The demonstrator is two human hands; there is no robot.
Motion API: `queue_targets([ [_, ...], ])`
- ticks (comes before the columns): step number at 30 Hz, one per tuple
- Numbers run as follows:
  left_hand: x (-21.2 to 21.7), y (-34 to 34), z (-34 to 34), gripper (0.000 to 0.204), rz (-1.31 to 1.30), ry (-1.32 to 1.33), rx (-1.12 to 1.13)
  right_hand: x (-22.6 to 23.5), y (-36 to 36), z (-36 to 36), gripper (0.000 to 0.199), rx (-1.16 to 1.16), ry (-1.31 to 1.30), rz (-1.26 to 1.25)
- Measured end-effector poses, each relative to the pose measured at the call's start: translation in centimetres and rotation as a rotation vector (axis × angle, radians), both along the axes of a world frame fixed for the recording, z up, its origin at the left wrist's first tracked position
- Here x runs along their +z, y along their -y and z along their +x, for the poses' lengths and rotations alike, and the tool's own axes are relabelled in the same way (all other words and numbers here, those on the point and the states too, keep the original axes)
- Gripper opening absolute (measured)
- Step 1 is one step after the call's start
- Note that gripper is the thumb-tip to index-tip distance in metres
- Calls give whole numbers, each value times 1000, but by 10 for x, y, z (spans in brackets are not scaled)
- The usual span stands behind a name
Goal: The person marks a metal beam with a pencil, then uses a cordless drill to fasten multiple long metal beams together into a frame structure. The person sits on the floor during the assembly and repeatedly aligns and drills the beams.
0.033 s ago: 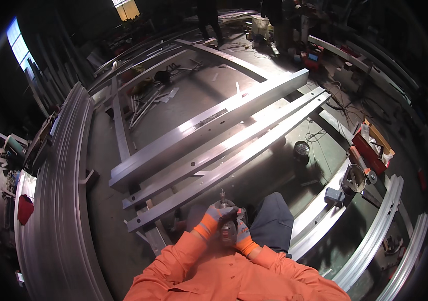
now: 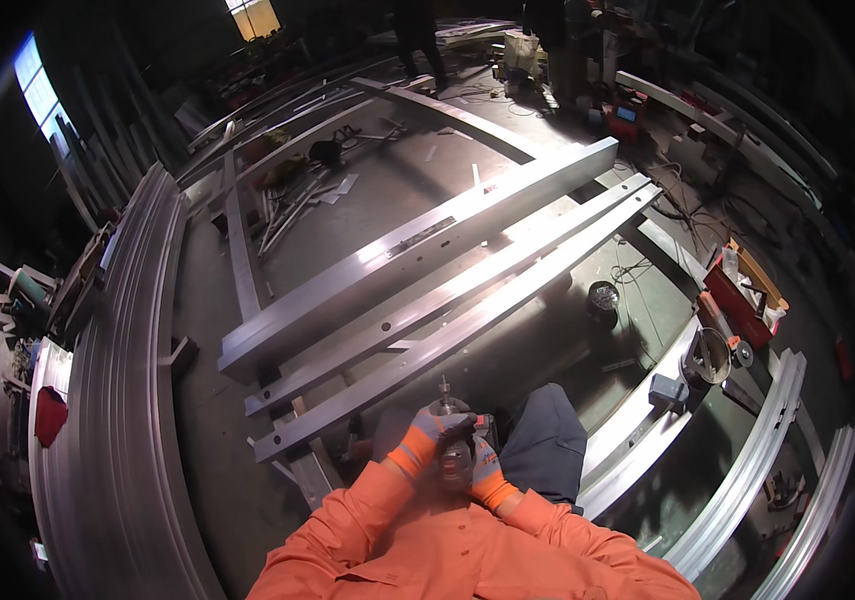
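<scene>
Cradling a dark power drill (image 2: 455, 463) down at six o'clock, both gloved hands are right on it! Left grip (image 2: 429, 428) is wrapped round the upper part of the tool, at the drill's eleven o'clock; right grip (image 2: 487, 468) closes in on its flank at about three, exact finger placement partly hidden. And look at that slim bit (image 2: 445, 383), pointing away toward twelve, just short of the nearest metal bar (image 2: 462, 335)! Beyond it lies a second narrow bar (image 2: 477, 285), then the big broad beam (image 2: 427, 240), all slanting from eight o'clock up to one, dark holes showing in the metal. Over at nine, a long ribbed stack of profiles (image 2: 127, 400) sweeps down the side, a red cloth (image 2: 50, 417) just outside it. Swing round to three: a dark pot (image 2: 602, 300) of shiny bits on the floor, a red toolbox (image 2: 737, 305) farther out, and a blocky grey thing (image 2: 665, 392) sitting at four!
</scene>
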State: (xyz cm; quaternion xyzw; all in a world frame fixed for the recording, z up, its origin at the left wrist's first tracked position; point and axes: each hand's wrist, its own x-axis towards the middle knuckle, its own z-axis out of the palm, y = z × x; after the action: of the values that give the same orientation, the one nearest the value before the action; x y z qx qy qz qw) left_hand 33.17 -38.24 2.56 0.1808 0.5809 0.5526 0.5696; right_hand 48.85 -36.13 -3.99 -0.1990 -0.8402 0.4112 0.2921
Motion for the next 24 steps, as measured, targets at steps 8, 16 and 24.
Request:
queue_targets([
  [8, -19, 1, -10, 52, 67, 201, 15, -16, 1, -3, 38, 9, 38, 60],
  [16, -78, 13, -28, 37, 180, -163, -183, -59, 0, -10, 47, 65, 7, 75],
  [24, -106, 30, -37, 37, 348, -499, -230, -38, 6, -6, 54, 61, 20, 51],
])
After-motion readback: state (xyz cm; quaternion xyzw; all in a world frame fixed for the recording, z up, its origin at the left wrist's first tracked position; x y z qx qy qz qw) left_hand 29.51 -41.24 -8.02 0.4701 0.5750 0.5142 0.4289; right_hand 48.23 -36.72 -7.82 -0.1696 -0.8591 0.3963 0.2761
